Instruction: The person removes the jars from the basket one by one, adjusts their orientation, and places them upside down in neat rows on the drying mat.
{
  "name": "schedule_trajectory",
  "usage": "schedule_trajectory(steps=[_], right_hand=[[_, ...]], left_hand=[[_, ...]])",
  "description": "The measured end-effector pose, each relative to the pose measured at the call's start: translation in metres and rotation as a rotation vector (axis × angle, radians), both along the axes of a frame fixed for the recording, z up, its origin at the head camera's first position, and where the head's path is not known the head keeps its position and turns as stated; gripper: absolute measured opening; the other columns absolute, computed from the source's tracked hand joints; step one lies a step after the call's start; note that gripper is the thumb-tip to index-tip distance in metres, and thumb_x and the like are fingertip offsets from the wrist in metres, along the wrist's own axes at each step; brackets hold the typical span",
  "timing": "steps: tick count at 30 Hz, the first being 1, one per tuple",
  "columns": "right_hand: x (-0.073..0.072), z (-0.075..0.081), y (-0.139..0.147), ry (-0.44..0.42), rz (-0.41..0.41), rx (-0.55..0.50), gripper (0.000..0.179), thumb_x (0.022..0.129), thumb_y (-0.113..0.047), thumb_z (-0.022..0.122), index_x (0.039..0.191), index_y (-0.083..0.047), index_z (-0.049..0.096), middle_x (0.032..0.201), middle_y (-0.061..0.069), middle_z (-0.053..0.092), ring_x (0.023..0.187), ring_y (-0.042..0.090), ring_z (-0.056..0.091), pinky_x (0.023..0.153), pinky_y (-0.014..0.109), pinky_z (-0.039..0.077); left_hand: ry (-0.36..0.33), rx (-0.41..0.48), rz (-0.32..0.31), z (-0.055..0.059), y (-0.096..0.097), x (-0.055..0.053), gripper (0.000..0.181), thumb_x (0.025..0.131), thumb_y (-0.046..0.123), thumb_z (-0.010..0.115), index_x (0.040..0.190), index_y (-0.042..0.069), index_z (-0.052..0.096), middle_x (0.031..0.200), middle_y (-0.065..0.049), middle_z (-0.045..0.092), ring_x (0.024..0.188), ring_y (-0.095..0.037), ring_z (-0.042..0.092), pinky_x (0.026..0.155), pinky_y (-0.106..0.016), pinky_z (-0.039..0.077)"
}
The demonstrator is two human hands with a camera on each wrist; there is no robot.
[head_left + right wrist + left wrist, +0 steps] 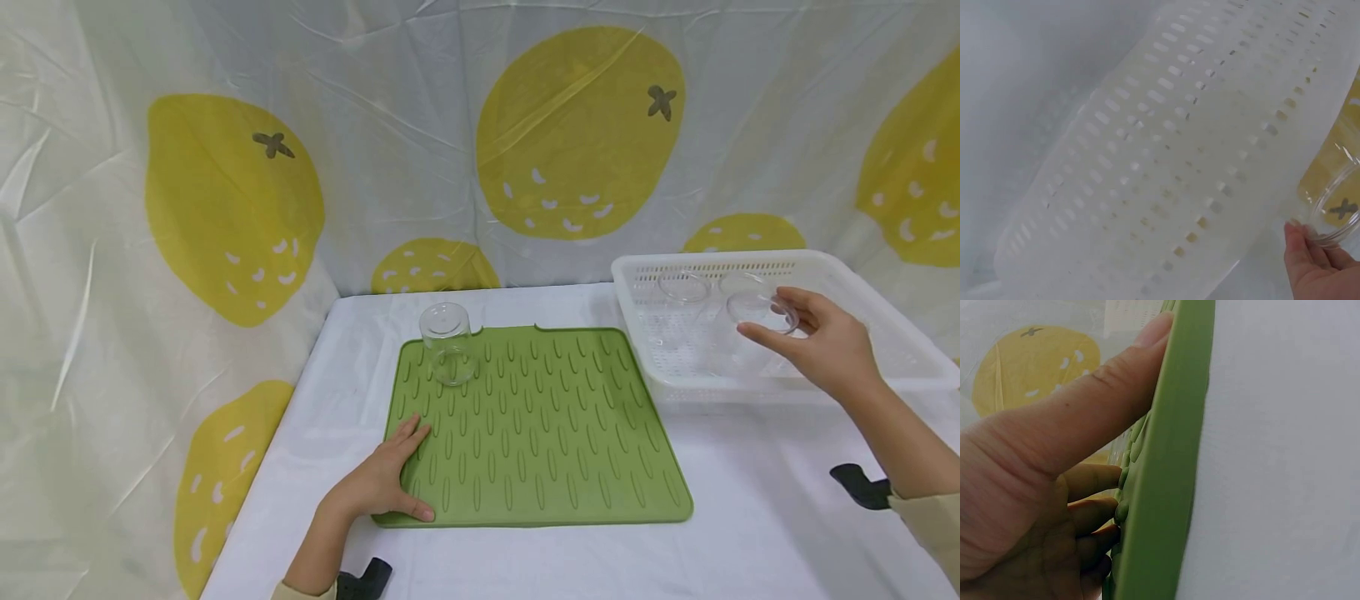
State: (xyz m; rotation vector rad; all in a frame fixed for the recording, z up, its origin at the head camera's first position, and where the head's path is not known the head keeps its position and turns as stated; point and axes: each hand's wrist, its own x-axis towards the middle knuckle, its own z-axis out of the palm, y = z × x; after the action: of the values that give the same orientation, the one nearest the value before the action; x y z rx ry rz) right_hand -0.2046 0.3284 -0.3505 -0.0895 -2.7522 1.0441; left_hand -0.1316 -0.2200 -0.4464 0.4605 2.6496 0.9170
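Observation:
My left hand [382, 475] lies on the near left corner of a green ridged drying mat [540, 425], fingers spread. In the left wrist view the thumb [1104, 384] rests along the mat's edge [1166, 456]. A clear drinking glass [447, 343] stands upside down at the mat's far left. Over the white basket [750, 385], my right hand [832, 337] grips a clear glass [787, 321] by its rim, thumb on the near side and fingers on the far side. The right wrist view shows the fingers [1310, 262] at that glass rim [1329, 236].
Two more clear glasses, one at left [684, 296] and one at right [738, 279], stand inside the perforated basket, right of the mat. A white cloth [585, 562] covers the table. Lemon-print curtains [405, 150] hang behind and at the left.

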Motion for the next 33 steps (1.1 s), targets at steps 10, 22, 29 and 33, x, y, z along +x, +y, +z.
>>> schedule_trajectory(steps=[10,22,29,33], right_hand=[[0.008,0.016,-0.013,0.053,0.048,-0.05,0.084,0.089,-0.038,0.071,0.154,-0.008,0.027,0.15,0.027,0.035,0.139,0.041,0.029,0.08,-0.006,0.026],[0.018,0.025,-0.024,0.189,0.091,-0.13,0.074,0.086,-0.022,0.077,0.149,-0.008,0.04,0.116,-0.03,0.044,0.126,-0.007,0.042,0.091,-0.001,0.031],[0.021,0.031,-0.037,0.278,0.138,-0.212,0.067,0.082,-0.008,0.079,0.142,-0.013,0.05,0.115,-0.027,0.052,0.113,-0.012,0.046,0.094,0.002,0.032],[0.023,0.032,-0.045,0.307,0.175,-0.28,0.064,0.08,0.0,0.078,0.138,-0.014,0.054,0.116,-0.022,0.056,0.111,-0.011,0.049,0.095,0.004,0.034]], left_hand=[[0.01,0.001,-0.001,0.0,0.0,0.0,0.122,0.057,0.043,0.093,0.153,0.003,0.029,0.161,-0.017,0.011,0.147,-0.037,0.008,0.111,-0.06,0.022],[0.002,0.004,-0.002,0.001,0.0,0.0,0.122,0.057,0.044,0.092,0.153,0.003,0.029,0.161,-0.017,0.011,0.147,-0.038,0.008,0.111,-0.061,0.022],[-0.007,0.009,0.001,0.001,0.0,0.0,0.123,0.057,0.044,0.092,0.153,0.003,0.029,0.161,-0.016,0.011,0.147,-0.037,0.008,0.11,-0.061,0.022],[-0.007,0.01,-0.001,0.001,0.0,0.0,0.123,0.057,0.044,0.092,0.153,0.003,0.029,0.161,-0.016,0.011,0.147,-0.037,0.008,0.11,-0.061,0.022]])
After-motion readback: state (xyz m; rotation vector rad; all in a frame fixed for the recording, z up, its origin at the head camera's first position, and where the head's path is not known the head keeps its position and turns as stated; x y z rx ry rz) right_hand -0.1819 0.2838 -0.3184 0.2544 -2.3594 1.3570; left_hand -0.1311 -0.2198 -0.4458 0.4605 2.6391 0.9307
